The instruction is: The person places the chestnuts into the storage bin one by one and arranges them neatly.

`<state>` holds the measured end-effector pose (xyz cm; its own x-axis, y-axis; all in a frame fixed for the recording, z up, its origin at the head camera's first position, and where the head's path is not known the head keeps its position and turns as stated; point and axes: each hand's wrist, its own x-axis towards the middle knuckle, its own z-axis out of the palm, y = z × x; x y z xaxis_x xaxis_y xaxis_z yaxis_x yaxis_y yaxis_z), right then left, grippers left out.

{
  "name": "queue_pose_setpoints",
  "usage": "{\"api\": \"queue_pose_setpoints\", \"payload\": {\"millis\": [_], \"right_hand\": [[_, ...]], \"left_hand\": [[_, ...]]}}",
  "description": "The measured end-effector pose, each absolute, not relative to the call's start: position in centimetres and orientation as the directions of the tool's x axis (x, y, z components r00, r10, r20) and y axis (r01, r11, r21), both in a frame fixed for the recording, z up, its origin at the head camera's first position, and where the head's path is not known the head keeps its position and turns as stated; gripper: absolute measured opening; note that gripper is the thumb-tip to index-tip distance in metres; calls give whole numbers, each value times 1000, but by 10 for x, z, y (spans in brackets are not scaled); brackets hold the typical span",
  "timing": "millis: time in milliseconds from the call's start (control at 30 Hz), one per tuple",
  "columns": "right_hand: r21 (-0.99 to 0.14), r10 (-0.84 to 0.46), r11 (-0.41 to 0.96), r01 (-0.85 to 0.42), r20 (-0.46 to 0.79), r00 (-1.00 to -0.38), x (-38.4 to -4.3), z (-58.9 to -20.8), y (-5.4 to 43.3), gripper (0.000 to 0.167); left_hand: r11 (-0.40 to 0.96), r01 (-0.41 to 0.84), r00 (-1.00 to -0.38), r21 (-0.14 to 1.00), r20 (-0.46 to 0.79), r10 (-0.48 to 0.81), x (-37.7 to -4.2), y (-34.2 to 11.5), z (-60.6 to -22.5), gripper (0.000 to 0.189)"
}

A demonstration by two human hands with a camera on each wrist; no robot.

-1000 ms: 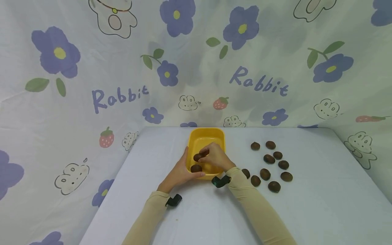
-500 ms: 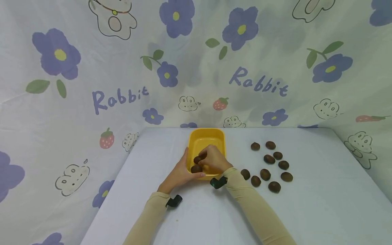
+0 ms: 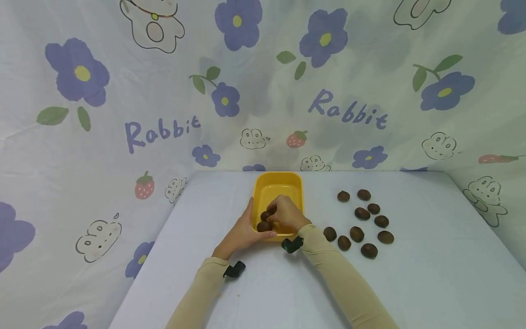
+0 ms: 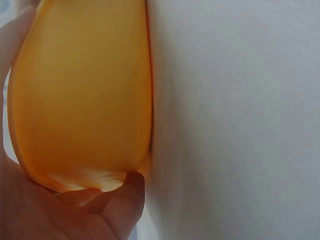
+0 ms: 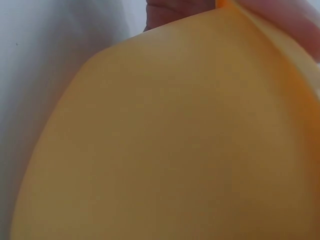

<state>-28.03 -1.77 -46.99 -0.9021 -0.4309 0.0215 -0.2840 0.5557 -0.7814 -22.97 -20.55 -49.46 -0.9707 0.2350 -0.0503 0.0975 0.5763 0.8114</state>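
Note:
A yellow plastic tray (image 3: 278, 179) stands on the white table. My left hand (image 3: 244, 234) grips its near left corner, thumb along the front rim and fingers along the left side. In the left wrist view the thumb (image 4: 127, 200) curls under the tray's end wall. My right hand (image 3: 287, 214) reaches down into the tray, its curled fingertips on a brown chestnut (image 3: 265, 215), pinching it low over the tray floor. Another chestnut (image 3: 264, 226) lies in the near left corner. The right wrist view is filled by the tray's outer wall (image 5: 160, 130), which hides the fingertips.
To the right of the tray, several loose chestnuts (image 3: 362, 213) lie spread on the table (image 3: 431, 256). One of them (image 3: 330, 234) sits close to the right forearm. A patterned cloth (image 3: 263, 91) hangs behind the table and along its sides.
My right hand has shifted slightly toward me with its chestnut, which now sits closer to the one in the corner. The left hand keeps its hold on the tray.

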Motion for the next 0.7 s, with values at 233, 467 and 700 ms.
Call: {"api": "queue_pose_setpoints", "payload": {"millis": [233, 467, 700], "right_hand": [[-764, -429, 574, -295, 26, -903, -282, -472, -18, 19], [-770, -439, 555, -315, 50, -897, -279, -461, -9, 25], [-780, -393, 549, -300, 75, -917, -273, -435, 13, 35]], "left_hand": [[578, 95, -972, 811, -50, 229, -229, -205, -494, 141], [573, 91, -972, 814, -53, 230, -228, -205, -494, 140], [595, 88, -972, 799, -61, 227, -229, -204, -494, 138]]}}
